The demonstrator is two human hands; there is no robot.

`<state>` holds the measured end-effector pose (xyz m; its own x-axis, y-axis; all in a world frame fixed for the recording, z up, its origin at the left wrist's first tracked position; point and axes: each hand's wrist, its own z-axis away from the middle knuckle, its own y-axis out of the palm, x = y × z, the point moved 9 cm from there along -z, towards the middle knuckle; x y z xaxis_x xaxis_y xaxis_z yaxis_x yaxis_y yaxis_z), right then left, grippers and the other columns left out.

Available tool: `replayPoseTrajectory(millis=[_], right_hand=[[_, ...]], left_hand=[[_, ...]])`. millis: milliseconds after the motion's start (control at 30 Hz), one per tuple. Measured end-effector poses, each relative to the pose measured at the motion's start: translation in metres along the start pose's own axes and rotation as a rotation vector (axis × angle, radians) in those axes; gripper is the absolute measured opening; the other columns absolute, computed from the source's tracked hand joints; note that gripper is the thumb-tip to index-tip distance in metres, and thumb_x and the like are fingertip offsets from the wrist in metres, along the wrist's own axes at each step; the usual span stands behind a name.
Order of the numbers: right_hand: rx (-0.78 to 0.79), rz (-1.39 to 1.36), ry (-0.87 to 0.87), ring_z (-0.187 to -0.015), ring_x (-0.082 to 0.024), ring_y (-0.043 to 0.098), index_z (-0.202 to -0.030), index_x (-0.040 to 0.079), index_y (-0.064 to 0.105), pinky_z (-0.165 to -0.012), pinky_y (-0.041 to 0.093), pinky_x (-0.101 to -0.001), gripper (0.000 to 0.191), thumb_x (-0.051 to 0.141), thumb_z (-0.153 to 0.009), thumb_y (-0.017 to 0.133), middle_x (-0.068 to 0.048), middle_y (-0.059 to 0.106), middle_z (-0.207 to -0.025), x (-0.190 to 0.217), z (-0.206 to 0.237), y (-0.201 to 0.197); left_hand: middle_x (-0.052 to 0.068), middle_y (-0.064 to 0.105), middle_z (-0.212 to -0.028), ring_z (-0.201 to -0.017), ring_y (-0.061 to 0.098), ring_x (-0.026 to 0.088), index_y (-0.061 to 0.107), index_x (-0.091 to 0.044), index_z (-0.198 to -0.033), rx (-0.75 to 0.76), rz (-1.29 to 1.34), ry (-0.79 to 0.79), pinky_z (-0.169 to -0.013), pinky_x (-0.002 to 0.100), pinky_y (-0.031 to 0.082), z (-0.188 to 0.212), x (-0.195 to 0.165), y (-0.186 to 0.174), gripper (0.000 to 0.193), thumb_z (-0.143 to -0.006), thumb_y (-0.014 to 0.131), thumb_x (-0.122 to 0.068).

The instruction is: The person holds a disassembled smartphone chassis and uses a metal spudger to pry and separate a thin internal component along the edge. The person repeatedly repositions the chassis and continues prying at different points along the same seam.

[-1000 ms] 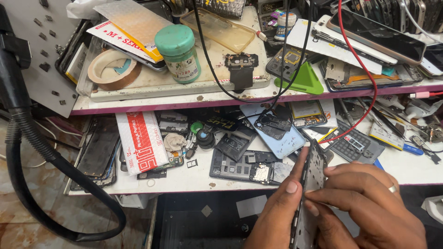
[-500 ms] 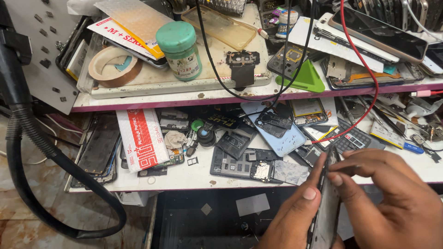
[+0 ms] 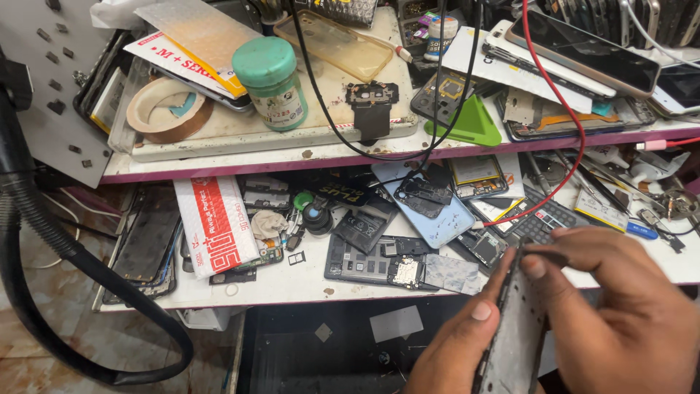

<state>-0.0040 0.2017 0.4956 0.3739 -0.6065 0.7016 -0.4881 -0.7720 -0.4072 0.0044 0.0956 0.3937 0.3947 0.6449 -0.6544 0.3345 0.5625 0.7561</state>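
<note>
gripping a stripped phone body (image 3: 514, 343) between them, both hands sit at the lower right of the frame, over the front edge of the worktop (image 3: 292, 281). the left hand (image 3: 459, 350) is closed around the lower part of the phone, thumb pressed flat on its side, which looks like the steadying hold. the right hand (image 3: 620, 306) is curled over the top end, thumb and forefinger pinched on the upper edge, a grip that seems suited to fine work on that edge. the phone stands nearly on its side, tilted toward the camera, likely so its inner face can be seen.

just behind the hands, in the middle of the frame, lie an opened phone frame (image 3: 379, 261), a light blue back cover (image 3: 430, 201) and a calculator (image 3: 543, 219), all within easy reach. a red and white packet (image 3: 215, 226) lies flat at centre left. on the raised shelf (image 3: 306, 155) in the upper half stand a green-capped jar (image 3: 271, 82), a tape roll (image 3: 164, 109) and a green triangular pick (image 3: 470, 122). a red wire (image 3: 576, 131) loops down from the top. a black hose (image 3: 44, 277) curves along the left edge.
</note>
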Motion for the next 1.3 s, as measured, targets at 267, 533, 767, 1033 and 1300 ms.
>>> replayPoseTrajectory(millis=[267,533,767,1033,1300], right_hand=[[0.097,-0.021,-0.364,-0.103,-0.018,0.07,-0.088,0.014,0.075,-0.097,0.054,-0.0348,0.019,0.019,-0.072,0.085,0.001,0.072,-0.092,-0.005,0.065,0.022],[0.115,0.023,-0.478,-0.098,-0.015,0.071,-0.085,0.02,0.071,-0.092,0.054,-0.0351,0.017,0.024,-0.073,0.083,0.007,0.072,-0.087,-0.019,0.085,0.046],[0.175,0.063,-0.144,-0.109,-0.024,0.07,-0.089,0.006,0.073,-0.104,0.051,-0.0393,0.015,0.004,-0.075,0.077,-0.007,0.073,-0.092,0.005,0.02,0.008],[0.078,0.127,0.024,-0.109,-0.025,0.068,-0.097,0.0,0.074,-0.103,0.05,-0.0381,0.01,-0.002,-0.087,0.075,-0.013,0.072,-0.098,-0.005,-0.008,0.001],[0.124,0.08,-0.144,-0.105,-0.022,0.071,-0.091,0.009,0.074,-0.102,0.051,-0.0378,0.017,0.008,-0.075,0.079,-0.006,0.072,-0.096,-0.009,0.034,0.007]], left_hand=[[0.021,0.046,-0.154,-0.137,0.05,0.025,0.023,-0.01,-0.17,0.06,0.039,0.002,-0.118,0.036,0.036,-0.028,0.01,-0.043,0.094,-0.096,0.052,-0.061],[0.022,0.056,-0.139,-0.124,0.059,0.025,0.023,-0.013,-0.172,0.058,0.17,-0.019,-0.111,0.035,0.046,-0.014,0.03,-0.062,0.098,-0.095,0.058,-0.061],[0.016,0.042,-0.163,-0.148,0.041,0.018,0.027,-0.005,-0.165,0.013,0.102,0.006,-0.124,0.031,0.026,-0.004,-0.004,-0.01,0.071,-0.106,0.042,-0.041],[0.014,0.03,-0.172,-0.16,0.027,0.019,0.025,-0.004,-0.165,0.036,-0.149,-0.004,-0.128,0.032,0.018,-0.002,-0.004,0.002,0.07,-0.106,0.036,-0.041],[0.02,0.039,-0.164,-0.147,0.042,0.022,0.025,-0.006,-0.167,-0.001,-0.027,0.03,-0.121,0.031,0.029,-0.011,0.007,-0.027,0.08,-0.104,0.043,-0.05]])
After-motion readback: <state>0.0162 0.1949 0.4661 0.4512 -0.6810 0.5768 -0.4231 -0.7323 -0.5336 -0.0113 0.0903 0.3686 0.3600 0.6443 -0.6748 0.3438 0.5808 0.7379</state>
